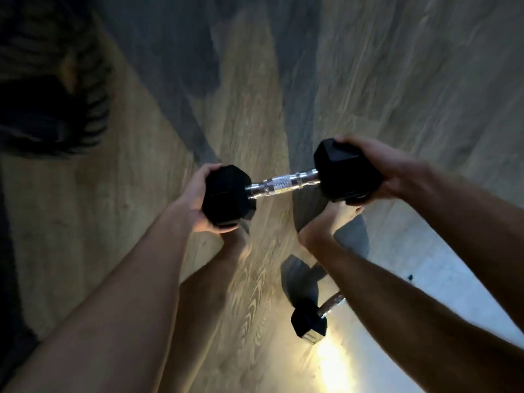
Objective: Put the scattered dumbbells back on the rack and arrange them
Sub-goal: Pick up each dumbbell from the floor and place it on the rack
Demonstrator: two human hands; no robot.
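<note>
A black hex dumbbell [283, 185] is raised crosswise; a second dumbbell [307, 321] seemingly lies on the floor [127, 222].

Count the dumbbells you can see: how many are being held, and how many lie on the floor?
Held dumbbell, gripped at its ends by the left hand and right hand: 1
Floor dumbbell, lying on the wooden floor: 1
Total: 2

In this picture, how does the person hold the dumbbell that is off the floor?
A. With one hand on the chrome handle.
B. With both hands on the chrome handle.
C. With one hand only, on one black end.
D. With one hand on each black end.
D: the left hand grips one black end of the dumbbell, the right hand the other, and the chrome handle is bare.
</note>
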